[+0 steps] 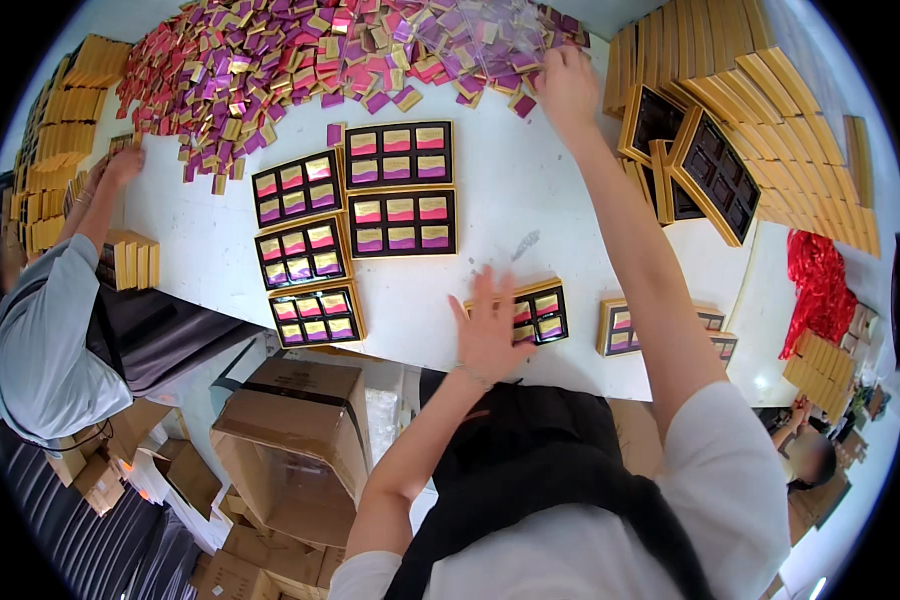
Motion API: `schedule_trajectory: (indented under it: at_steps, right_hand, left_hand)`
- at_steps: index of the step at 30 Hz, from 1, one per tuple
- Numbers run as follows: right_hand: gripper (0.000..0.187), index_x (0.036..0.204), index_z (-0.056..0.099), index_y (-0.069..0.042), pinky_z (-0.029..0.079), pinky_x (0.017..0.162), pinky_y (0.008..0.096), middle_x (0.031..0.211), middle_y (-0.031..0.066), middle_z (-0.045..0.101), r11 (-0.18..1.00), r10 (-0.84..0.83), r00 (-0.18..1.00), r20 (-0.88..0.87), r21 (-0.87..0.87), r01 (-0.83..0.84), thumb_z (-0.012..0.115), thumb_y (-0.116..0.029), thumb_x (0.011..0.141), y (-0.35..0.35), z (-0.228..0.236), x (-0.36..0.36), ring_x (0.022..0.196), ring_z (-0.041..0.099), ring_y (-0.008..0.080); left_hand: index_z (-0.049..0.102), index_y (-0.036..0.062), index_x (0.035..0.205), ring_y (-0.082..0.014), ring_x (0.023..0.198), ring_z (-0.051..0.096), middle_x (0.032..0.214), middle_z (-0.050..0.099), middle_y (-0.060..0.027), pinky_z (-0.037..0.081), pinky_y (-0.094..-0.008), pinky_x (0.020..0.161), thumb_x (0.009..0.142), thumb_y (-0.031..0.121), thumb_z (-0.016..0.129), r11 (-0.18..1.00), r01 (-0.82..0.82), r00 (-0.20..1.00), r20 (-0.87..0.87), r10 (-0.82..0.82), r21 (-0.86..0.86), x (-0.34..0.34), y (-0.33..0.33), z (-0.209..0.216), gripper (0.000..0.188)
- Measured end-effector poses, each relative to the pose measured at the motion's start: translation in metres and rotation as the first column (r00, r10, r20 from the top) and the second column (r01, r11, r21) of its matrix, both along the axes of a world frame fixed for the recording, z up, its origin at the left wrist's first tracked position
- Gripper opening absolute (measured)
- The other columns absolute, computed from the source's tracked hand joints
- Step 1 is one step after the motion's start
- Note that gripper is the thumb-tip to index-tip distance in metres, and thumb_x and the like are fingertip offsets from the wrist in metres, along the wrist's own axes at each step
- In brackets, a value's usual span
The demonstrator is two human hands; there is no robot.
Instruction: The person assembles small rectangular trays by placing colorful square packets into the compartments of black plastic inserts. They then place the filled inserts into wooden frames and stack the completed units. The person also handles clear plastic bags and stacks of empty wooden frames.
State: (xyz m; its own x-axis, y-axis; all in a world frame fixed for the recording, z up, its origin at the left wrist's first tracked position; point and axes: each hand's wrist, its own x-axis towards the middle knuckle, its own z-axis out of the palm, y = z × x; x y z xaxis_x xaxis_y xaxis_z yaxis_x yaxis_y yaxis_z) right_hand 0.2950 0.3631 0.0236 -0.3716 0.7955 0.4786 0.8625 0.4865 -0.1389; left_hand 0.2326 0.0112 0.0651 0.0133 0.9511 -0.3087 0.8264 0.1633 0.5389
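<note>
My left hand (495,325) is spread over a gold-edged black box (550,310) near the table's front edge, covering its left part. Wrapped pieces in pink, gold and purple sit in that box's compartments. At the far side, my right hand (567,95) has its fingers closed at the edge of a clear plastic sheet (485,40). The sheet lies over a large heap of small wrapped pieces (300,55). Left of my left hand, several filled boxes (400,222) stand in two columns. Their compartments hold the same kind of pieces.
Stacked gold boxes (740,90) rise at the right, with an open compartmented box (715,175) leaning against them. More filled boxes (620,330) lie by my right arm. Red ribbon (815,285) hangs at the far right. Another person's hand (125,165) works at the left. Cardboard cartons (290,400) stand below.
</note>
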Motion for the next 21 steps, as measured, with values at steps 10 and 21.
schedule_trajectory:
  at_steps: [10,21]
  right_hand:
    - [0.077,0.127,0.05,-0.01,0.04,0.095,0.0534,0.127,0.0129,0.052,0.574,0.665,0.737,-0.118,-0.551,-0.606,0.081,-0.022,0.058,-0.261,0.164,0.069,0.117,0.049,0.0324]
    - [0.115,0.148,0.025,-0.012,0.032,0.103,0.0629,0.139,0.0175,0.032,0.537,0.677,0.727,0.113,-0.751,-0.384,0.087,-0.029,0.053,-0.291,0.032,0.131,0.133,0.03,0.0361]
  left_hand:
    - [0.05,-0.0009,0.123,-0.0191,0.078,0.069,0.089,0.071,-0.0126,0.056,-0.0314,0.07,0.086,0.001,0.066,0.901,-0.421,0.475,0.822,0.315,-0.102,-0.049,-0.036,0.069,0.041]
    - [0.048,-0.0042,0.132,-0.0199,0.111,0.059,0.122,0.061,-0.0158,0.048,-0.0307,0.091,0.097,0.023,0.055,0.484,-0.843,0.285,0.571,0.77,-0.232,-0.003,-0.083,-0.055,0.045]
